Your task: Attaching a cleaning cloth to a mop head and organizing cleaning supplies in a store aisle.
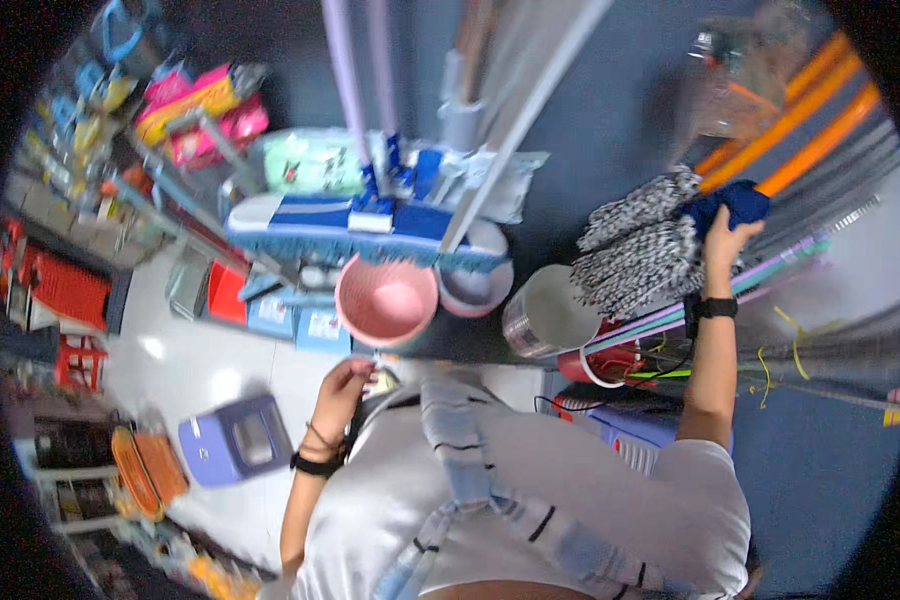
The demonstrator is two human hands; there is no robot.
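At the right, my right hand reaches out and closes around the dark blue upper part of a string mop. Black-and-white mop strands hang beside it, with orange handles running up and away to the right. My left hand is low in front of my body, its fingers curled in. Near its fingertips is a small pale item, too blurred to name. A pink basket stands just beyond that hand.
A blue-and-white flat mop with lilac handles is ahead, near a green packet. A white bucket and a red bucket stand by the mops. On the floor at left is a purple bin. Several long poles cross the right.
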